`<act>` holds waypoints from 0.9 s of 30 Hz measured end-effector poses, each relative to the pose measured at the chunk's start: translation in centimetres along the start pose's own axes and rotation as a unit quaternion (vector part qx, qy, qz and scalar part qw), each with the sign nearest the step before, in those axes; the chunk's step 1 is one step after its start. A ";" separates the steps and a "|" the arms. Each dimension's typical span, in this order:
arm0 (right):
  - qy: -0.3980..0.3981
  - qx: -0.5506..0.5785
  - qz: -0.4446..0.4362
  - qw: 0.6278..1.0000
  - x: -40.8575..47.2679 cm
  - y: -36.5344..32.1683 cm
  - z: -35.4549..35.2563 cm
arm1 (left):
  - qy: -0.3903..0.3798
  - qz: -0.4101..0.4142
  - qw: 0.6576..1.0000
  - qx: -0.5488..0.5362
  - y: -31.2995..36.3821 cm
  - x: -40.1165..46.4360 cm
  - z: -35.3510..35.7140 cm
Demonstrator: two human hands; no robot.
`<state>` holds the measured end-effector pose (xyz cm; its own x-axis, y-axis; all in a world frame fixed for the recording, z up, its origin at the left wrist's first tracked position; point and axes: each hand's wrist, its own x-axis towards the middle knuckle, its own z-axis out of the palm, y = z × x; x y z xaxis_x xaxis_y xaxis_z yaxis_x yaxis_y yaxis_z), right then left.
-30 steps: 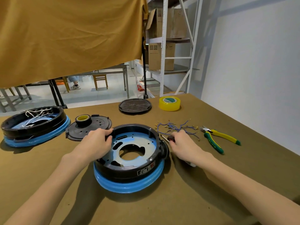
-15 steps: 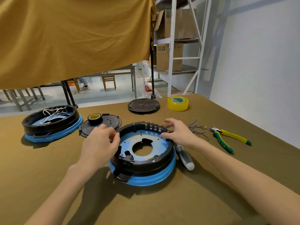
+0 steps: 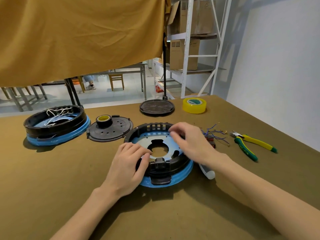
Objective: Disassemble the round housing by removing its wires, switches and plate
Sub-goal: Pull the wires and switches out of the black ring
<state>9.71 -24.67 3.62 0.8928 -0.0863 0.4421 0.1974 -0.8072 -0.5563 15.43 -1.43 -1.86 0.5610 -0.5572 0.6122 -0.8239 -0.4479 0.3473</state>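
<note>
The round housing point(image 3: 181, 168), black on a blue base, sits at the table's middle with its connector block facing me. A bluish metal plate point(image 3: 149, 138) with a central hole lies inside it. My left hand point(image 3: 127, 168) grips the near-left rim, thumb on the plate. My right hand point(image 3: 191, 143) reaches over the right side, fingers curled at the far rim. Blue wires point(image 3: 214, 131) and red switches point(image 3: 211, 142) lie loose on the table just right of the housing.
A screwdriver point(image 3: 207, 172) lies under my right wrist. Pliers point(image 3: 251, 144) lie further right. Yellow tape point(image 3: 194, 105) and a black lid point(image 3: 156, 107) sit at the back. A black cover with a tape roll point(image 3: 110, 131) and a second housing point(image 3: 57, 126) stand left.
My right hand let go of the screwdriver and moved onto the housing's rim. Both hands turned the housing counterclockwise, bringing the connector block round to the front.
</note>
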 end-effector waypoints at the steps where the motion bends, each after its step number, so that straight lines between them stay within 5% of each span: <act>1: -0.066 0.002 -0.039 0.997 -1.1 -1.0 0.3 | -0.002 0.012 1.000 -0.003 -0.2 -0.1 0.0; 3: -0.169 -0.056 -0.090 0.980 -2.7 -2.3 0.8 | 0.000 0.028 1.000 -0.013 -0.1 -0.3 0.0; 6: -0.188 -0.117 -0.108 0.969 -2.7 -2.5 0.9 | 0.000 0.031 0.999 -0.016 0.0 -0.4 0.0; 10: -0.206 -0.040 -0.085 0.974 -2.4 -1.8 0.2 | -0.017 0.045 0.999 -0.012 0.1 -0.5 -0.5; 14: -0.187 -0.012 -0.064 0.980 -2.5 -0.4 -0.3 | -0.035 0.063 0.997 0.009 0.8 -0.5 -0.1; 20: -0.125 -0.158 -0.195 0.960 -3.5 0.2 0.6 | -0.021 0.052 0.998 0.008 1.2 -0.5 0.5; 27: -0.057 -0.088 -0.226 0.969 -4.0 0.7 1.6 | -0.019 0.046 0.999 0.002 1.3 -0.4 0.6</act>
<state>6.93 -23.94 0.31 0.7726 0.3554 0.5261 0.5151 -0.8353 -0.1923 14.19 -2.24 -2.07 0.4853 -0.6224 0.6140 -0.8719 -0.3967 0.2871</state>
